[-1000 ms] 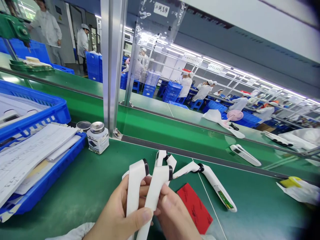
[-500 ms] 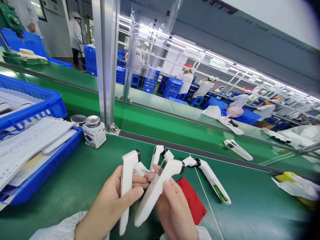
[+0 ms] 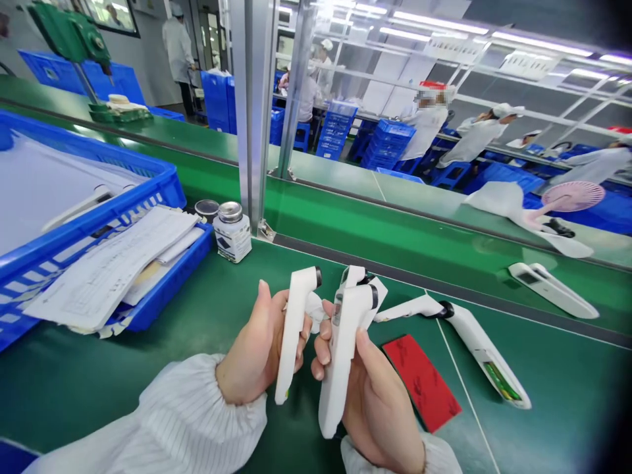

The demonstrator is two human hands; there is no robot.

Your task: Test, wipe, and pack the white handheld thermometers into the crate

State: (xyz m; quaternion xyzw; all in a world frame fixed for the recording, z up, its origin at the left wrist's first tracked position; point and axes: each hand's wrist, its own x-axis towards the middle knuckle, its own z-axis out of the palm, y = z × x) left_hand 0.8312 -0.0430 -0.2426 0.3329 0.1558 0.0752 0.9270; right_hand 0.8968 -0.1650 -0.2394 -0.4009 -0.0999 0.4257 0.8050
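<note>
My left hand (image 3: 254, 355) is closed around a white forehead thermometer (image 3: 291, 342), its fingers behind the handle and its thumb raised off it. A small whitish piece (image 3: 315, 308), perhaps cloth, shows by those fingertips. In my right hand (image 3: 385, 401) a second white thermometer (image 3: 340, 375) stands nearly upright, gripped between thumb and fingers, its screen towards the left. The two thermometers are side by side, slightly apart. Just behind, another thermometer (image 3: 353, 274) is partly hidden. To the right lies a thermometer (image 3: 486, 349) with green parts exposed in its handle, beside a red pad (image 3: 423, 383).
Blue baskets (image 3: 162, 187) with papers (image 3: 118, 263) stand on the left. A white bottle (image 3: 232, 234) with a metal cap is near the metal post (image 3: 254, 131). Beyond the bench edge runs a green conveyor (image 3: 345, 220) carrying a thermometer (image 3: 553, 289). People work in the background.
My view has turned left, so the bench things sit further right. My left thumb has lifted off its thermometer. The right hand's thermometer is now more upright.
</note>
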